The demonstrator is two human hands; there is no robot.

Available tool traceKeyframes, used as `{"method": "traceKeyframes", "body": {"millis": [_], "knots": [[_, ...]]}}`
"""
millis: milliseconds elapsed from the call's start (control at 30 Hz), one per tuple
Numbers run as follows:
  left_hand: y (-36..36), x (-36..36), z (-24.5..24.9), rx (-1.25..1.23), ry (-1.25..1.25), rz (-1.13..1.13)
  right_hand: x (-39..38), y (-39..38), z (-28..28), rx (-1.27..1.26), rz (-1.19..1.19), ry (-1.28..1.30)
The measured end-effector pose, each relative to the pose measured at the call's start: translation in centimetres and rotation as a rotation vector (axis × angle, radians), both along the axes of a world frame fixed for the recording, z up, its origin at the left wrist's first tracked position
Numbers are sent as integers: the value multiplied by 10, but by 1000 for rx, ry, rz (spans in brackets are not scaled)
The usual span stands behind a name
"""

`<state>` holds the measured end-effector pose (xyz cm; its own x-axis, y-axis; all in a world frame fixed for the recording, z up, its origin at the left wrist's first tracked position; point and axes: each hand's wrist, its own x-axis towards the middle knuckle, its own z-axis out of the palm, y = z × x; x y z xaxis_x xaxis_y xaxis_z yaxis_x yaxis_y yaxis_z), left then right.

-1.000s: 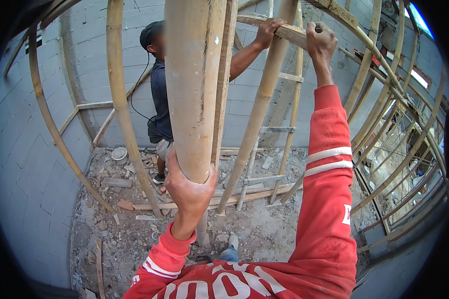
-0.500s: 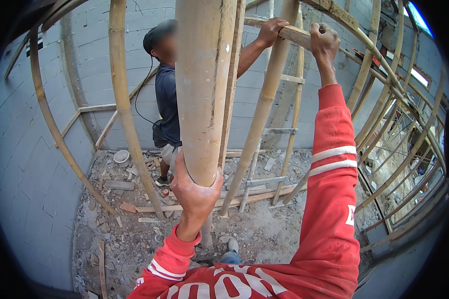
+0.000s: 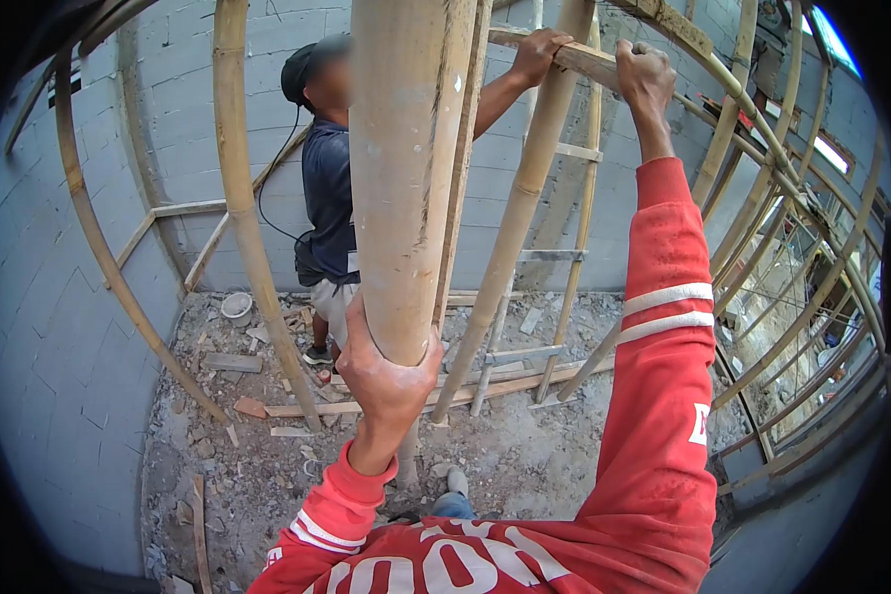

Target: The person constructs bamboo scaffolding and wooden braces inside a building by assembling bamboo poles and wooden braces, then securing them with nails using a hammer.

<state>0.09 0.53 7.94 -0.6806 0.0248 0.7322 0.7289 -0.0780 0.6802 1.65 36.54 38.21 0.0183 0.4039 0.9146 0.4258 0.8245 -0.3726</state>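
Note:
My left hand [image 3: 386,371] is wrapped round the lower part of a thick bamboo pole [image 3: 401,198] that stands upright close in front of me. High on the right, my right hand [image 3: 645,77] is closed round the near end of a wooden plank [image 3: 589,62]. A co-worker's hand [image 3: 538,56] grips the same plank farther left, beside a slanted bamboo pole [image 3: 525,188]. The fingers on the far side of the thick pole are partly hidden.
A co-worker [image 3: 327,198] in a dark shirt stands behind the thick pole. Bamboo poles [image 3: 236,148] rise at the left, and a bamboo framework [image 3: 782,178] fills the right. Rubble, planks and a white bucket [image 3: 237,307] lie on the ground before a grey block wall [image 3: 59,327].
The view has shifted slightly. Both my hands keep their holds, and the co-worker's hand stays on the plank.

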Motion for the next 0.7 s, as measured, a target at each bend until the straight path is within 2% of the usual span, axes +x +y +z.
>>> {"method": "traceKeyframes", "body": {"millis": [200, 700], "knots": [[0, -1, -2, -4, -16, -11, 2, -1, -3, 1, 18, -88], [-1, -3, -6, -17, 3, 11, 3, 3, -6, 77, 93, -68]]}}
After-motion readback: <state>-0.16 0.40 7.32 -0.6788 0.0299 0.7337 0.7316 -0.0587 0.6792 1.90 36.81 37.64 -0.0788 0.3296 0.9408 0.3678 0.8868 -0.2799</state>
